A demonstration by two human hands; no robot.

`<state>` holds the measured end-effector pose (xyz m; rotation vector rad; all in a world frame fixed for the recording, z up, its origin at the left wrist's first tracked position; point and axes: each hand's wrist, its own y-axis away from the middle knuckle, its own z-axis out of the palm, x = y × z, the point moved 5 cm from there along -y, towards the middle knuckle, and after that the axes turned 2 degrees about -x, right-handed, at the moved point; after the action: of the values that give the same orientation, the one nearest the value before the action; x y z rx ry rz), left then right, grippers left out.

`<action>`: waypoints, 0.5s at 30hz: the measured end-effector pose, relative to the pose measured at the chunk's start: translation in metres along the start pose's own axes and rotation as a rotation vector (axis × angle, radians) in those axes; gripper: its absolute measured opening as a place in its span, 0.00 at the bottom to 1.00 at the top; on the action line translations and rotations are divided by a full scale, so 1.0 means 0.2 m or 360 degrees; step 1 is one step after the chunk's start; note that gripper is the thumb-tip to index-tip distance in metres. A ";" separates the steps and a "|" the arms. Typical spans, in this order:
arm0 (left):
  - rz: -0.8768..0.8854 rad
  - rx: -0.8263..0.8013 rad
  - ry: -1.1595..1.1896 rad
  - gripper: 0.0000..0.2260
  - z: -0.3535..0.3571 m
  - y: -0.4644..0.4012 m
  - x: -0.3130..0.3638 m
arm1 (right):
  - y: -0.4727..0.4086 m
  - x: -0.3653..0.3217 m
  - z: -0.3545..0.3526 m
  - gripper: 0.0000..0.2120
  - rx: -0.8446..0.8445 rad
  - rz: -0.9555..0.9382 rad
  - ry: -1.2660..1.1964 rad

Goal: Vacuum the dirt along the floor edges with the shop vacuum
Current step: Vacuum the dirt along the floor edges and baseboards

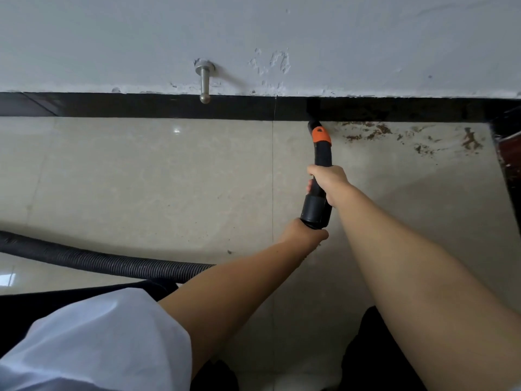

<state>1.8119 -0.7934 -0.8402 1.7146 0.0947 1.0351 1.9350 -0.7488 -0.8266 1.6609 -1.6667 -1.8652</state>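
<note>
A black vacuum wand with an orange collar (pixel 321 153) points at the black baseboard (pixel 169 107), its nozzle tip touching the floor edge. My right hand (pixel 328 182) grips the wand's middle. My left hand (pixel 306 235) holds the wand's lower cuff, where the ribbed black hose (pixel 84 258) joins; the joint itself is hidden by my arm. Brown dirt (pixel 372 132) lies scattered along the edge to the right of the nozzle, with more specks (pixel 470 142) further right.
A metal door stopper (pixel 205 80) sticks out of the white wall above the baseboard at left. A dark wooden frame (pixel 507 153) stands at the right edge. Beige floor tiles (pixel 155 179) stretch left of the wand. The hose trails off to the left.
</note>
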 end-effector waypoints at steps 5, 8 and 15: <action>-0.0004 -0.0064 -0.0030 0.07 0.07 -0.01 0.08 | -0.04 -0.03 -0.11 0.04 0.0023 0.0021 -0.0075; 0.0006 -0.0052 -0.0008 0.08 0.07 -0.02 0.09 | -0.05 -0.05 -0.10 0.05 -0.0003 0.0018 -0.0058; -0.0020 0.0040 0.0086 0.08 -0.04 -0.02 -0.02 | -0.03 -0.02 0.09 0.05 -0.0116 -0.0043 0.0020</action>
<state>1.8071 -0.7880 -0.8455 1.7069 0.1538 1.0754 1.9257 -0.7334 -0.8323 1.6711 -1.5599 -1.8997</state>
